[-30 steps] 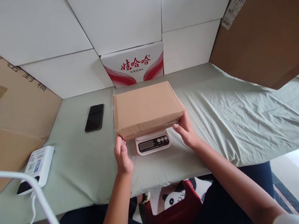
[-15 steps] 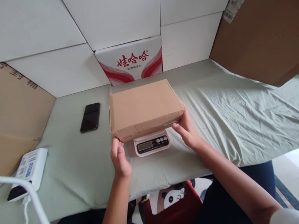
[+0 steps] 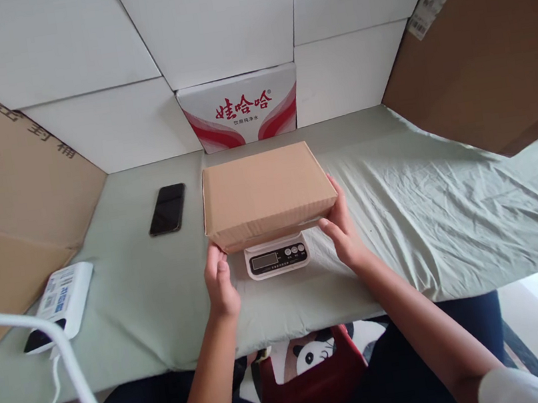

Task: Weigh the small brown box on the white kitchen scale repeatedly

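A closed brown cardboard box (image 3: 266, 185) is over a small white kitchen scale (image 3: 278, 256), covering the scale's weighing surface. Only the scale's front panel, with its grey display and round buttons, shows below the box. My left hand (image 3: 220, 281) grips the box's near left corner, with the fingers partly hidden beneath. At the near right corner my right hand (image 3: 343, 231) holds the box, its thumb at the front lower edge and its fingers along the right side. Whether the box rests its weight on the scale I cannot tell.
A black phone (image 3: 168, 209) lies on the green cloth (image 3: 380, 239) to the left. Further left is a white device (image 3: 68, 295) with a cable. A red-and-white carton (image 3: 243, 111) stands behind; large cardboard panels (image 3: 483, 48) flank both sides. A white curved tube (image 3: 74, 365) crosses the lower left.
The whole view has shifted slightly, so everything appears a little further right. Both hands keep their grip on the box, which stays over the scale.
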A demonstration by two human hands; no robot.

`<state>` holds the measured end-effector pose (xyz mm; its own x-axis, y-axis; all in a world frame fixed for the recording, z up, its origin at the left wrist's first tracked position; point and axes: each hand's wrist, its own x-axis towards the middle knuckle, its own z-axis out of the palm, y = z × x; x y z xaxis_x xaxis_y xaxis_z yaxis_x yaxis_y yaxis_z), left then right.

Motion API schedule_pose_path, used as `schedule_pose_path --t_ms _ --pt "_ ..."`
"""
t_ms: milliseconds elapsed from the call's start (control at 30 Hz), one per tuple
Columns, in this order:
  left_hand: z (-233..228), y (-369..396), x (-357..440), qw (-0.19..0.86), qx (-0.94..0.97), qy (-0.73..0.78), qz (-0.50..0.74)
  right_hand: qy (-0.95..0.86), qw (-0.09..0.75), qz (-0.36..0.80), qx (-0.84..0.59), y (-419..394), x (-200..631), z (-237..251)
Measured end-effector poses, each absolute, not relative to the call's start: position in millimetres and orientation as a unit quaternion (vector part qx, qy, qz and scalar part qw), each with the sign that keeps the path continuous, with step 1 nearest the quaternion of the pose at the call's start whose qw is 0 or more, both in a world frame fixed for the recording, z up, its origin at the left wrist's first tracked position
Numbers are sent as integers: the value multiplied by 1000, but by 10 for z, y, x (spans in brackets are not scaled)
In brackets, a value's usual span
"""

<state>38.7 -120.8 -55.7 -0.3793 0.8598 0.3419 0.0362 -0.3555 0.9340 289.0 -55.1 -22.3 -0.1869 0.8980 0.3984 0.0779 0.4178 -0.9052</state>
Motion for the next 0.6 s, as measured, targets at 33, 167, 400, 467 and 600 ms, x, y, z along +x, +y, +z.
schedule_pose_path --t_ms 33,167,400,467,600 --pt "-548 -1212 387 302 469 476 680 -662 522 390 -370 -555 2897 -215" --pt "-502 -1225 382 291 459 465 698 -660 533 383 -365 -565 2921 -194" --pt "-497 -1234 372 298 455 455 705 -660 525 394 -365 -587 2915 -177" --pt "-495 -1239 378 301 454 459 702 -653 527 402 -366 -601 2908 -160" --pt "-480 -1246 386 303 448 473 696 -644 528 410 -372 -632 2895 -129"
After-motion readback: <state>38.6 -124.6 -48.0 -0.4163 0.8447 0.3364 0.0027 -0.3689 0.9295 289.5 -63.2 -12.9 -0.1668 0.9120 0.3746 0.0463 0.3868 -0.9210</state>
